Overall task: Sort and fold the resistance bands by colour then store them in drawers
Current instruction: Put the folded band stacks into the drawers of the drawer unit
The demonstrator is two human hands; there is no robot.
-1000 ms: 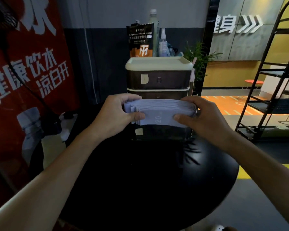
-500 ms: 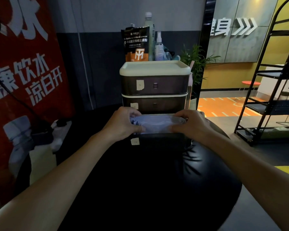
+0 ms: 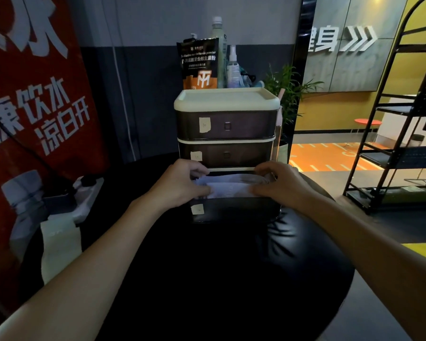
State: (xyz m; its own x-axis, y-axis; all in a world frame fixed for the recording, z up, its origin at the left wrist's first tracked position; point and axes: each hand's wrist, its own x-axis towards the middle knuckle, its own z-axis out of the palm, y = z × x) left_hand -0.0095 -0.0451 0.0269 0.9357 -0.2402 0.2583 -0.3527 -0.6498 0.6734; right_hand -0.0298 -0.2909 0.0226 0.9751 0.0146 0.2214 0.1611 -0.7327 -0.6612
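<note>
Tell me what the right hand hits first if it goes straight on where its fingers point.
The right hand pinches the folded pale band; its fingers point left, so beyond that it would probably meet the left hand at the band's other end.

View count: one, head-worn, wide-angle.
Position: above the near edge of a round black desk (image 3: 231, 291), at the person's eye level.
Facing: forward and tilted down.
Range: close. The left hand (image 3: 180, 187) and right hand (image 3: 282, 187) sit mid-frame at arm's reach, with forearms entering from the bottom corners.
Straight ahead: drawer unit (image 3: 225, 124) at the desk's far side.
Edges: red banner (image 3: 35, 107) at left, black shelf rack (image 3: 391, 156) at right.
</note>
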